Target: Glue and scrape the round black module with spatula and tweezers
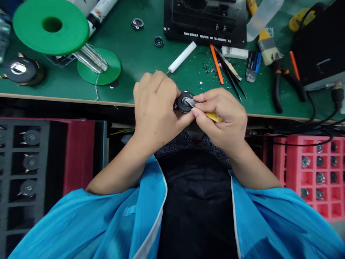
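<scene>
My left hand point(156, 108) is closed around the edge of a small round black part that looks like a watch case point(182, 106), with thumb and fingers at its rim. Small lugs stick out from its edge, and its face is turned up. Pinched in my right hand point(226, 115) is a small yellow-handled knife point(215, 117). Its pointed silver blade lies over the middle of the round part; I cannot tell how firmly it touches. Just beyond my left hand, a white-handled thin tool point(182, 57) lies on the green bench mat point(129, 64).
A green wire spool point(105, 73) stands left. Behind are a black fixture point(206, 27) and small round parts point(159, 41). Tweezers point(231, 77), an orange stick point(217, 64), a brush point(266, 45) and pliers point(277, 86) lie right. Foam trays flank me, grey point(16, 148) and pink point(293, 158).
</scene>
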{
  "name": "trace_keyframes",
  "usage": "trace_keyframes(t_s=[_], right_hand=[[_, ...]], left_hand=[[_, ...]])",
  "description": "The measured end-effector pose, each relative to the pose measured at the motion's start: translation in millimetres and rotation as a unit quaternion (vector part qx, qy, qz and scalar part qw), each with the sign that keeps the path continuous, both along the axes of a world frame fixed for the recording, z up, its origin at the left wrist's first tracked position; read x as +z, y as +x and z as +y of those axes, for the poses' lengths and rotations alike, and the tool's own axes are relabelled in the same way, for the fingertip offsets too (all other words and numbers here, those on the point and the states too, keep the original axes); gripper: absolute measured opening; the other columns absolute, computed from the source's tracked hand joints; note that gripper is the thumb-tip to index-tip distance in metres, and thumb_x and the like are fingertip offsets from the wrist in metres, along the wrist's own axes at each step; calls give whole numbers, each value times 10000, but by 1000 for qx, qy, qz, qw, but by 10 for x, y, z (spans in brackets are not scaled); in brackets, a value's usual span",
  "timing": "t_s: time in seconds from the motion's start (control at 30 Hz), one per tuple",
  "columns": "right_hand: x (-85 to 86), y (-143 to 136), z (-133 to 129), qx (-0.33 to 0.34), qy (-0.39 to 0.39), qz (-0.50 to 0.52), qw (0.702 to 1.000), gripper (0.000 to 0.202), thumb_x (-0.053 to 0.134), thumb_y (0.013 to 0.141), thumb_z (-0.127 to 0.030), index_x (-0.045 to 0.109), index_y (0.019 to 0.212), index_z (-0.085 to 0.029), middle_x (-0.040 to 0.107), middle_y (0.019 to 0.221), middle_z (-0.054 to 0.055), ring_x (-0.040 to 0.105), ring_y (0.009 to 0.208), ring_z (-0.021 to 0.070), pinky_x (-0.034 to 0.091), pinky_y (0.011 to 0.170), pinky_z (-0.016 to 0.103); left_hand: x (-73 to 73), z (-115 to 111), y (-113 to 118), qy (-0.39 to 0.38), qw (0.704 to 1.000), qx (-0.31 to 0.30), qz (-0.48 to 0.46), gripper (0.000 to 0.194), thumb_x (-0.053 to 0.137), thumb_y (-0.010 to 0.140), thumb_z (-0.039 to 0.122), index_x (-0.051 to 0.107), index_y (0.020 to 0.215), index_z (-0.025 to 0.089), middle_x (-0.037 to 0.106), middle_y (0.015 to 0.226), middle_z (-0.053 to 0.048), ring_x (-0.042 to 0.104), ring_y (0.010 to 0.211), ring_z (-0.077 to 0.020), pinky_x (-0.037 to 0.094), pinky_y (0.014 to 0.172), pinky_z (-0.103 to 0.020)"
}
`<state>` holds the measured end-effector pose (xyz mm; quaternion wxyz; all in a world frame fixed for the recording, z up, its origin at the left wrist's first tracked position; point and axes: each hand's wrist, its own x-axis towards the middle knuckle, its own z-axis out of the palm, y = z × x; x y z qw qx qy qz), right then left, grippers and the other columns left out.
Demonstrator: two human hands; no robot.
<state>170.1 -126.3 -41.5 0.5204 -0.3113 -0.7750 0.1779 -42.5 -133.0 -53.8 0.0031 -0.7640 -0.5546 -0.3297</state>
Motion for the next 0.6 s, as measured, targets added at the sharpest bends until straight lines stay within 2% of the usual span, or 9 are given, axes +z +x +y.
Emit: trace_keyframes(t_s=[0.2, 0.3, 0.5, 0.6], right_hand=[[10, -5, -11, -16, 4, -25, 1000, 175, 757, 1121, -162, 795, 1016, -296, 852, 994, -9, 904, 1086, 242, 776, 899, 441], [14, 2, -18, -31, 8, -46, 998, 142, 772, 1126, -198, 789, 1023, -295, 824, 1034, 12, 871, 1094, 240, 755, 896, 428], [-5, 22, -45, -51, 30, -96, 994, 107, 743, 1156, -248, 792, 1079, -304, 732, 1021, 23, 781, 979, 225, 691, 801, 386], [25, 40, -34, -44, 19, -104, 993, 90, 733, 1156, -264, 802, 1129, -316, 758, 1013, 28, 772, 941, 236, 685, 784, 407]], left_hand=[[18, -12, 5, -32, 999, 1, -26, 309, 672, 1141, 634, 591, 1125, 336, 728, 1190, -107, 736, 1238, -432, 553, 1122, -726], [17, -15, 18, -35, 999, 3, -34, 328, 705, 1134, 641, 610, 1116, 328, 740, 1195, -111, 740, 1242, -434, 566, 1121, -741], [21, -18, 36, -25, 999, 13, -41, 310, 737, 1121, 597, 584, 1082, 330, 733, 1171, -107, 741, 1207, -422, 576, 1093, -722], [3, -16, 44, -26, 999, 17, -40, 323, 757, 1121, 594, 578, 1084, 329, 723, 1165, -97, 734, 1208, -414, 574, 1103, -712]])
